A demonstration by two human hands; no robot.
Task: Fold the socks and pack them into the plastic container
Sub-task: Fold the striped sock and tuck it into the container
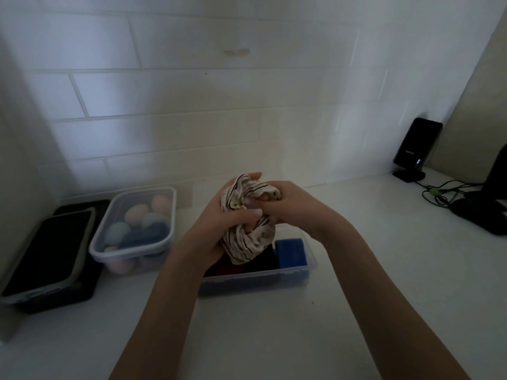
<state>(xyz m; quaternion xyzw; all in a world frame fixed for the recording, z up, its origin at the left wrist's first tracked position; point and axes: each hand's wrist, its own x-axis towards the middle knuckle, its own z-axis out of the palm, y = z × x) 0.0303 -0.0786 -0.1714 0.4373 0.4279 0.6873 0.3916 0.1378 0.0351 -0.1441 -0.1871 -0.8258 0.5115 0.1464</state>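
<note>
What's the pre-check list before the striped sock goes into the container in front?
1. Grip: left hand and right hand both grip the striped sock: ok.
2. Fold finished: sock bunched between the fingers: cannot tell.
3. Sock over the plastic container: ok.
4. Container open, no lid on it: ok.
5. Free space: blue sock and dark items inside, hands hide the rest: cannot tell.
6. Other container stands apart to the left: ok.

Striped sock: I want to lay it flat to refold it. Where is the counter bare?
Bare counter lies in front of the clear container, between the forearms, and to its right up to the cables. The left is crowded: the egg-shaped-items tub and the phone on a black tray.
</note>
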